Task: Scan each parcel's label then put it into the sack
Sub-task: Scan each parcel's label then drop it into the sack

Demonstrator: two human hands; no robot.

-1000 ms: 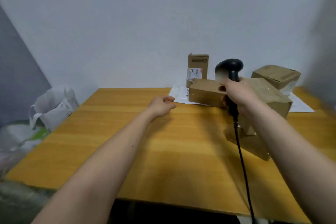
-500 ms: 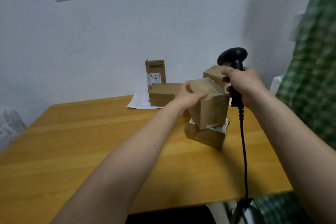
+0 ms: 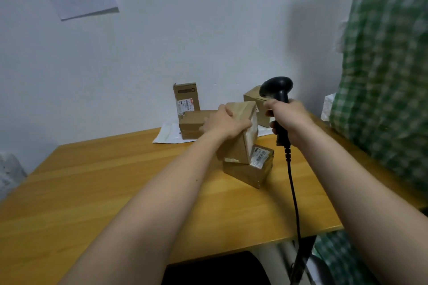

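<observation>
Left hand (image 3: 223, 122) grips tilted parcel (image 3: 240, 136) atop another parcel (image 3: 249, 172).

Both forearms reach forward; left grip (image 3: 223, 124) and right grip (image 3: 288, 118) each curl closed.

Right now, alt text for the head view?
A left hand grips a tilted cardboard parcel resting on another parcel on a wooden table, while the right hand holds a black corded scanner beside it.
</observation>
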